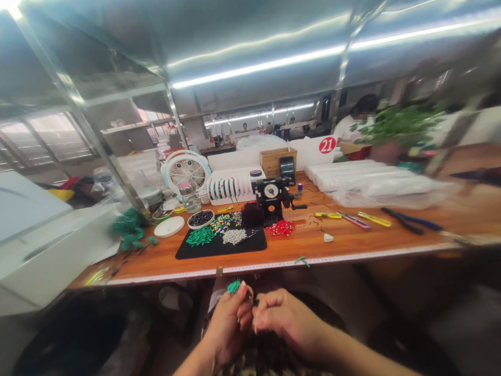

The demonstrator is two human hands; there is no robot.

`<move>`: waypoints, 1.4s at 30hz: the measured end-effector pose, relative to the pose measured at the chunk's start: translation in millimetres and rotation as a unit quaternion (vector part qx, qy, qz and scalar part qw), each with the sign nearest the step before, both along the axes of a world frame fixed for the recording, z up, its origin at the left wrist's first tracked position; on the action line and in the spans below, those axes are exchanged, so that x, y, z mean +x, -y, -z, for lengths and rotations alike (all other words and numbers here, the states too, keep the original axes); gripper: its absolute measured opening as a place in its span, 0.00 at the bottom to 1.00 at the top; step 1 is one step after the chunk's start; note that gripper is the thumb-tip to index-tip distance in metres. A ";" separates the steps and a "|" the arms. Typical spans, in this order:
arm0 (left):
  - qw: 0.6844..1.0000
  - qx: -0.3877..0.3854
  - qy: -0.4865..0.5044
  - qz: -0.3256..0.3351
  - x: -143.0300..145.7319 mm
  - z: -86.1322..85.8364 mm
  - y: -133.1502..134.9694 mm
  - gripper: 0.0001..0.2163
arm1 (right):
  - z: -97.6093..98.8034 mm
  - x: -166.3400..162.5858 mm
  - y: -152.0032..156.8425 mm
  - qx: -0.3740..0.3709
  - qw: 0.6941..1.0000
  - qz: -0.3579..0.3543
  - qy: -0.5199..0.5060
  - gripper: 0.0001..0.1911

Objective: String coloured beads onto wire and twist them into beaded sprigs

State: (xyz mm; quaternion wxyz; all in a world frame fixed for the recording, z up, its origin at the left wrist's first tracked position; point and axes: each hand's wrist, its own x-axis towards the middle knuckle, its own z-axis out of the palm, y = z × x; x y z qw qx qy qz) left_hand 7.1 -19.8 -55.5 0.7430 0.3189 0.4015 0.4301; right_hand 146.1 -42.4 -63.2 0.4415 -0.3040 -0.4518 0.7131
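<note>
Below the table's front edge, over my lap, my left hand (227,317) is closed around a bundle of small green pieces (234,286). Their tops stick out above the thumb. Close beside it, my right hand (285,316) pinches with thumb and bent fingers. A bit of something dark shows near its fingertips, too small to name. On the table beyond lies a black mat (219,252) with piles of green pieces (201,236), silvery-white pieces (234,236) and multicoloured beads (221,223). Red pieces (281,227) are heaped to the right of the mat.
A black hand-cranked machine with a dial (271,192) stands behind the piles, beside a rack of spools (230,188). A fan (187,173), a glass jar (191,197) and a white lid (169,227) are left. Pliers (410,219), cutters (354,220) and plastic-wrapped rolls (368,180) lie right.
</note>
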 end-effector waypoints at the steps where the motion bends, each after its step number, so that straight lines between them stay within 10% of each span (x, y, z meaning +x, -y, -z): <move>1: 1.000 0.011 -0.016 -0.007 0.0 -0.8 0.1 0.21 | -0.5 0.5 0.0 -0.004 1.000 0.003 0.010 0.04; 9: 0.962 0.174 -0.204 -0.043 -3.1 -11.4 2.7 0.16 | -10.2 0.9 -2.3 -0.019 0.991 0.072 0.113 0.15; 23: 0.991 0.006 -0.122 -0.046 0.5 0.9 0.9 0.19 | 17.0 -1.9 -6.5 -0.045 0.998 0.050 0.017 0.15; 32: 0.991 0.024 -0.119 0.052 1.9 7.9 2.7 0.18 | 13.3 4.7 -9.1 -0.012 0.972 0.210 0.100 0.17; 42: 0.976 0.105 -0.149 0.117 3.6 2.4 9.1 0.17 | 10.8 2.8 -10.8 0.040 0.966 0.205 0.151 0.14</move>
